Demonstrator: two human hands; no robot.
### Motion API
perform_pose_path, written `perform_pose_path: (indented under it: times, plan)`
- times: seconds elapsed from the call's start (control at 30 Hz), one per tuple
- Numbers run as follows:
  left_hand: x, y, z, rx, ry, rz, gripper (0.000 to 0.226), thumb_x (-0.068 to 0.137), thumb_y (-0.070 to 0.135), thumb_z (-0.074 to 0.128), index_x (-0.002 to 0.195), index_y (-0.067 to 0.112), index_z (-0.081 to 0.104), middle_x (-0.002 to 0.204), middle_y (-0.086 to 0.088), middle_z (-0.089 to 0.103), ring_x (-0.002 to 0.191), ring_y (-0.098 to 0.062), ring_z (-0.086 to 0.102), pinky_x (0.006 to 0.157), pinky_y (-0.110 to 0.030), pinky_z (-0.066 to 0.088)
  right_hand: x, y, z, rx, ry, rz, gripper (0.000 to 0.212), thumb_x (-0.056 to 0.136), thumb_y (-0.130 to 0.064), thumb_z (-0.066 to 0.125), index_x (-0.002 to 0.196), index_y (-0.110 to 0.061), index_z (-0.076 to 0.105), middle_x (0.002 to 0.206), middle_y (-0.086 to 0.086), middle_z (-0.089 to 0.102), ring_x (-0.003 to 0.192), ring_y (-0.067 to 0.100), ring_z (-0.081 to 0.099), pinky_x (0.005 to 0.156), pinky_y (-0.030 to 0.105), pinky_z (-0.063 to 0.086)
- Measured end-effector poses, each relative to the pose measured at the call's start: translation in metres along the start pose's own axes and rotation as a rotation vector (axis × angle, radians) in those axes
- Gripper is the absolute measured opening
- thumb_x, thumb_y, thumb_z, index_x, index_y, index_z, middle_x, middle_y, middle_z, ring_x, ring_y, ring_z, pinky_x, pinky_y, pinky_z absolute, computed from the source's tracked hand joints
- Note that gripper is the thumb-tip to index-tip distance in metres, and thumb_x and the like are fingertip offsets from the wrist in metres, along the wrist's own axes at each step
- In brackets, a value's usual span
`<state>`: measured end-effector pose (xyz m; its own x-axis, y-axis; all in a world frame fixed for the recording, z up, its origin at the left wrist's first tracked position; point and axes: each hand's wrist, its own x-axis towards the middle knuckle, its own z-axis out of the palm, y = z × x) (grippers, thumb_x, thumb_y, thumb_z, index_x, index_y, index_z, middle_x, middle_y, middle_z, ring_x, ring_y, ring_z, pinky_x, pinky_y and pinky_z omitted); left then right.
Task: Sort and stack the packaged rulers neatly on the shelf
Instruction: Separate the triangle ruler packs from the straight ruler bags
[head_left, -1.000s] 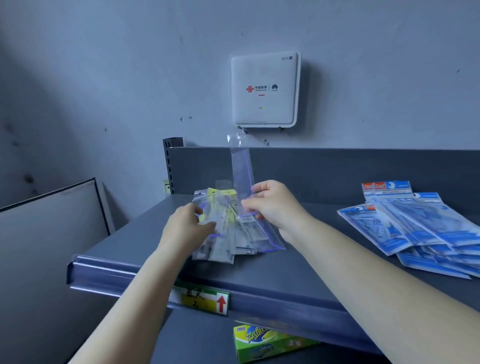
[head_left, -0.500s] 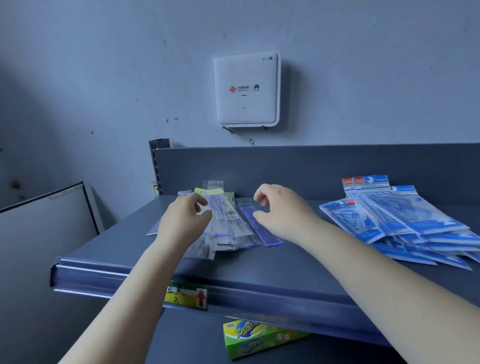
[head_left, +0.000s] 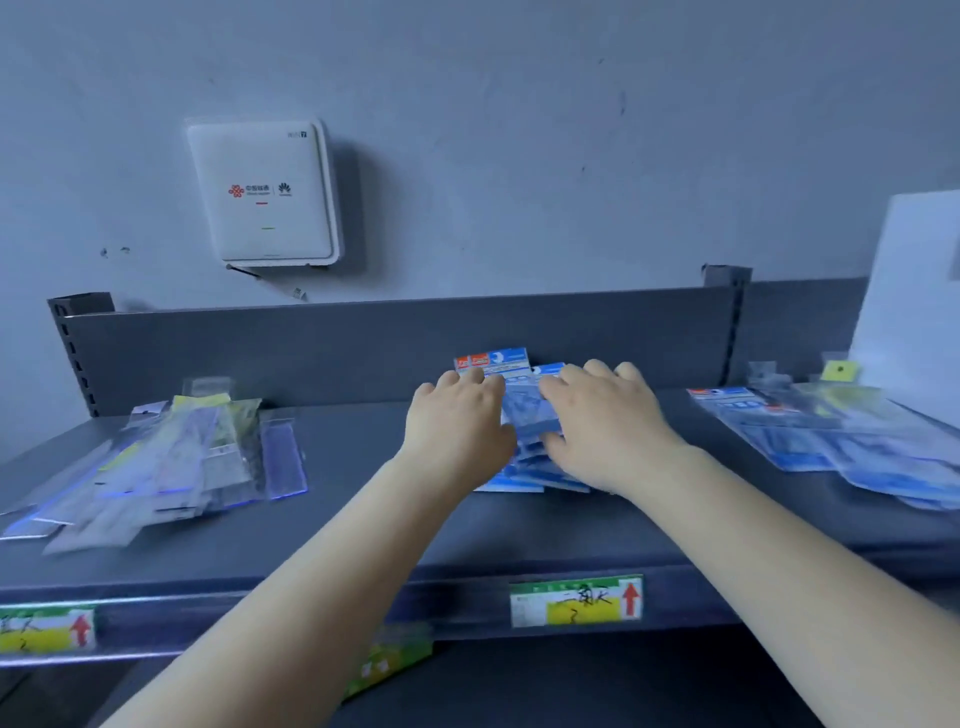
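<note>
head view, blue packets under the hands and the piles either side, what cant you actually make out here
- Blue packets, head view: mostly covered by the left hand and right hand; count and alignment unknown.
- Clear ruler pile: motion blur, and its lower left end runs off the frame's left edge.
- Right pile: cut by the right edge.
- Shelf labels: handwriting too blurred to read.
- Green box: hidden under the shelf lip and forearm.

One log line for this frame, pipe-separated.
left hand open, on blue packs | right hand open, same pile | clear rulers heaped left | shelf
</note>
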<state>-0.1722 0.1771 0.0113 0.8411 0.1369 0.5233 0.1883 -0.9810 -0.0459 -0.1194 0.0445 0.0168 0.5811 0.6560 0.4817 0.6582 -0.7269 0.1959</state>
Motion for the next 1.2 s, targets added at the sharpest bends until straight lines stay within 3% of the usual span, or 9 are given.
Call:
perform_pose_path:
  times: [0.3,0.53,0.67,0.77,0.9,1.03,1.2]
  plan:
    - [0.028,0.136,0.019,0.015,-0.029,0.146,0.035,0.093,0.037,0.045,0.120,0.015,0.045,0.116,-0.002,0.051,0.113,-0.024,0.045,0.091,-0.033,0.034,-0.067,0.129,0.000,-0.076,-0.027,0.141,0.035,0.091,-0.038,0.046,0.122,-0.021,0.046,0.118,-0.002,0.050,0.115,0.023,0.042,0.093,0.037,0.030]
    - [0.043,0.216,0.035,0.011,-0.042,0.200,0.034,0.092,0.035,0.044,0.120,0.015,0.045,0.112,0.001,0.052,0.106,-0.022,0.048,0.077,-0.028,0.027,-0.104,0.198,0.007,-0.067,-0.046,0.192,0.035,0.090,-0.034,0.045,0.122,-0.020,0.047,0.119,-0.002,0.050,0.116,0.023,0.042,0.098,0.037,0.029]
    - [0.054,0.251,0.045,-0.033,-0.103,0.207,0.040,0.093,0.039,0.043,0.126,0.016,0.044,0.121,0.001,0.051,0.114,-0.022,0.046,0.089,-0.030,0.033,-0.119,0.240,0.014,0.004,-0.087,0.267,0.040,0.091,-0.040,0.046,0.127,-0.023,0.046,0.126,-0.004,0.049,0.124,0.021,0.040,0.101,0.036,0.029]
    - [0.065,0.270,0.052,-0.097,-0.165,0.193,0.039,0.093,0.038,0.044,0.125,0.016,0.046,0.125,0.001,0.051,0.118,-0.023,0.045,0.094,-0.031,0.034,-0.128,0.270,0.020,0.106,-0.134,0.356,0.040,0.091,-0.042,0.047,0.127,-0.024,0.046,0.133,-0.004,0.047,0.125,0.020,0.041,0.098,0.036,0.032]
    - [0.087,0.286,0.060,-0.161,-0.263,0.164,0.041,0.092,0.035,0.046,0.129,0.018,0.044,0.130,-0.001,0.049,0.121,-0.023,0.045,0.097,-0.032,0.034,-0.135,0.302,0.030,0.225,-0.198,0.496,0.036,0.092,-0.043,0.049,0.120,-0.020,0.051,0.124,-0.001,0.051,0.112,0.022,0.050,0.088,0.033,0.040]
    - [0.109,0.290,0.073,-0.197,-0.341,0.108,0.042,0.092,0.036,0.047,0.131,0.020,0.044,0.133,-0.001,0.049,0.122,-0.023,0.044,0.097,-0.033,0.034,-0.133,0.319,0.039,0.275,-0.257,0.576,0.041,0.091,-0.045,0.049,0.118,-0.015,0.052,0.123,0.005,0.053,0.108,0.025,0.052,0.088,0.035,0.046]
    - [0.118,0.276,0.096,-0.174,-0.469,0.024,0.038,0.094,0.047,0.041,0.119,0.021,0.051,0.130,0.000,0.055,0.119,-0.025,0.047,0.093,-0.035,0.031,-0.129,0.325,0.042,0.327,-0.270,0.652,0.054,0.088,-0.050,0.054,0.124,-0.010,0.048,0.126,0.008,0.055,0.112,0.026,0.053,0.086,0.031,0.043]
